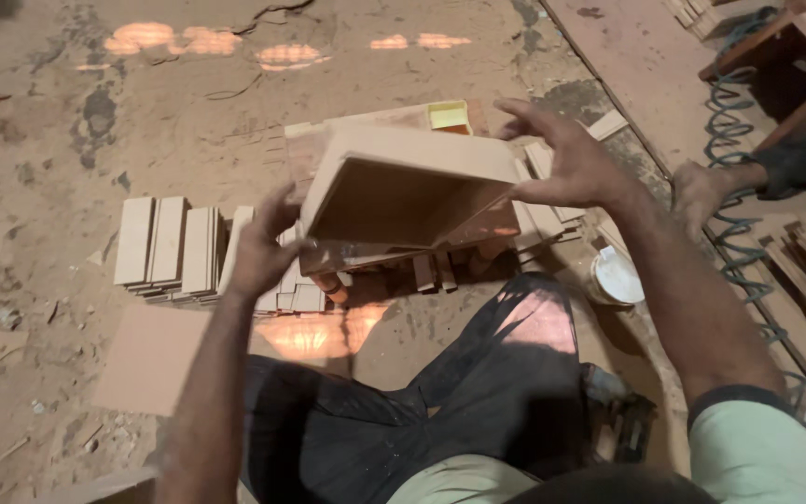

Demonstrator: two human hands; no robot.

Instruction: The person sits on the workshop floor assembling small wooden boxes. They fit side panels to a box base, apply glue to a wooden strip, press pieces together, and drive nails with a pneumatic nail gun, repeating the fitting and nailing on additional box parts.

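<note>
1. Hands: left hand (pixel 258 252) and right hand (pixel 571 163) clamp open-fronted tan fibreboard box (pixel 403 201) by its ends, above stacked tan board strips (pixel 174 247)
2. Advice: keep box corners square, grip even

What we cannot make out

The wooden box (pixel 408 191) hides our left hand's (pixel 258 247) fingertips; the picture's right edge cuts off another person's foot (pixel 701 191).
</note>
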